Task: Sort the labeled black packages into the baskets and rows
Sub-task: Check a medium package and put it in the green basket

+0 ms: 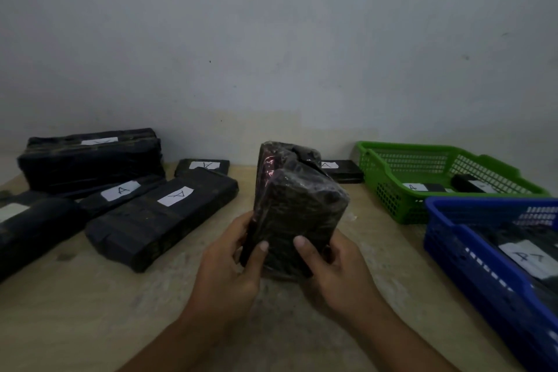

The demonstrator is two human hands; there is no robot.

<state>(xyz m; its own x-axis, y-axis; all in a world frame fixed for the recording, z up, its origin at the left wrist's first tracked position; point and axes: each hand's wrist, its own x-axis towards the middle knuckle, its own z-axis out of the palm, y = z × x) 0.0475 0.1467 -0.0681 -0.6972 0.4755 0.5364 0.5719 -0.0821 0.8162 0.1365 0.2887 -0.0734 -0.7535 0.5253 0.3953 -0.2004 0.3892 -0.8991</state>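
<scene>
Head view | black package: shiny wrinkled wrap, upright, no label visible | hands: left, right both gripping it

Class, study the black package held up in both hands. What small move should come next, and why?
Probably turn the held package in the left hand and right hand to find its label. The faces shown carry no white label, unlike the A-labelled package on the table, so its basket or row cannot be chosen yet.
</scene>
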